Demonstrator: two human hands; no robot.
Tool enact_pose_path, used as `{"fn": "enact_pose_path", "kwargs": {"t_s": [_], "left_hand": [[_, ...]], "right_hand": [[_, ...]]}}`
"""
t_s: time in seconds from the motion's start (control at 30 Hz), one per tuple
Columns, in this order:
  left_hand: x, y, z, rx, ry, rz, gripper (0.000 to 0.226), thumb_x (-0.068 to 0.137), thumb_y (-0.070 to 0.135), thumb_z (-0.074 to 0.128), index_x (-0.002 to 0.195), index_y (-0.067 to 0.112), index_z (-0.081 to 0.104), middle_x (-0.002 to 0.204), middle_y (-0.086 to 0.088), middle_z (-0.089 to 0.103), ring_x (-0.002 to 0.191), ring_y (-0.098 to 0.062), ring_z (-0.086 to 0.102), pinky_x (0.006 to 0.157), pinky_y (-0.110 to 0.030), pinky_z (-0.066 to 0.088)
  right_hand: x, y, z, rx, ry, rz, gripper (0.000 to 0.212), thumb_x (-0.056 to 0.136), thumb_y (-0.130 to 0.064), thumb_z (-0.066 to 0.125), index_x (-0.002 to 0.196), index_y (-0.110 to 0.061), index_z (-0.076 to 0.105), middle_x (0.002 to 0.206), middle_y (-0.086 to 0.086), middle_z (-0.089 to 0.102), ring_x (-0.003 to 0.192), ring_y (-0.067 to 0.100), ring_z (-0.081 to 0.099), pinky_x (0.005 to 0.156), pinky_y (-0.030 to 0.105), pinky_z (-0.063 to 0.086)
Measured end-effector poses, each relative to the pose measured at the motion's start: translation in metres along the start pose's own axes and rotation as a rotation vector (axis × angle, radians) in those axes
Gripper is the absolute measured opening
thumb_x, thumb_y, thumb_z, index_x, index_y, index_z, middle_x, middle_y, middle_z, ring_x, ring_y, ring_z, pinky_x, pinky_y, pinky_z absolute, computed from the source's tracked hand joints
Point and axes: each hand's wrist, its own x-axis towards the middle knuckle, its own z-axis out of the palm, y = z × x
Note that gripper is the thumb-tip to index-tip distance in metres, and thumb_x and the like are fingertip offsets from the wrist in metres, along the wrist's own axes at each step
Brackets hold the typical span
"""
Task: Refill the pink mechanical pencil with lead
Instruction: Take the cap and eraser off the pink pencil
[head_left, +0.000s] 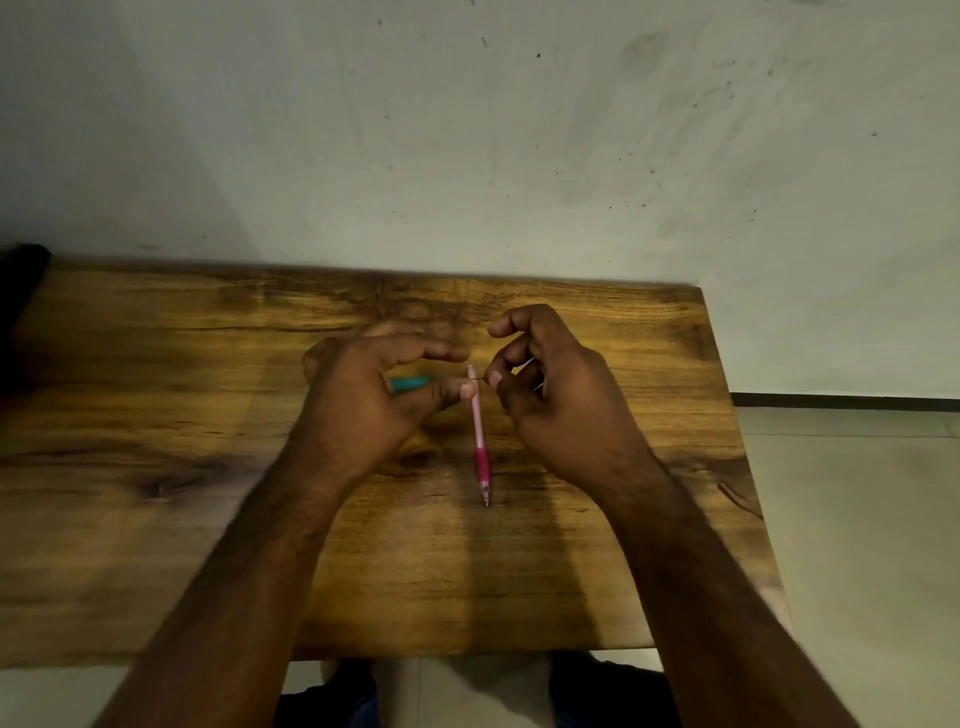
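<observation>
The pink mechanical pencil (478, 435) stands nearly upright on the wooden table (156, 395), tip down near the table's middle. My left hand (374, 389) pinches its upper end between thumb and fingers. My right hand (540, 379) pinches a thin dark lead (482, 380) whose free end points left, right at the pencil's top end. More thin leads stick out of my right palm. A teal object (410, 383), partly hidden, shows behind my left hand.
The table's far edge runs along a stained pale wall (467, 130). Its right edge drops to a tiled floor (857, 519). My knees show below the table's near edge.
</observation>
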Motion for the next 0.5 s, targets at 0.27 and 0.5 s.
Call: {"fn": "enact_pose_path", "kwargs": {"t_s": [0.27, 0.5], "left_hand": [[-0.001, 0.008, -0.004, -0.007, -0.021, 0.009, 0.026, 0.073, 0.064, 0.066, 0.089, 0.045, 0.075, 0.092, 0.026, 0.072, 0.098, -0.003, 0.067, 0.100, -0.063, 0.046], [0.000, 0.005, -0.011, -0.016, 0.096, -0.015, 0.028, 0.074, 0.059, 0.068, 0.082, 0.033, 0.077, 0.088, 0.017, 0.073, 0.094, -0.001, 0.067, 0.099, -0.050, 0.052]], "right_hand": [[0.001, -0.001, 0.005, 0.023, 0.019, 0.006, 0.032, 0.098, -0.016, 0.064, 0.126, -0.026, 0.051, 0.099, -0.013, 0.064, 0.073, 0.004, 0.067, 0.061, 0.020, 0.051], [-0.003, 0.000, 0.016, -0.363, -0.043, 0.114, 0.030, 0.089, -0.039, 0.074, 0.111, -0.028, 0.057, 0.096, -0.008, 0.067, 0.083, 0.017, 0.066, 0.070, 0.036, 0.055]]}}
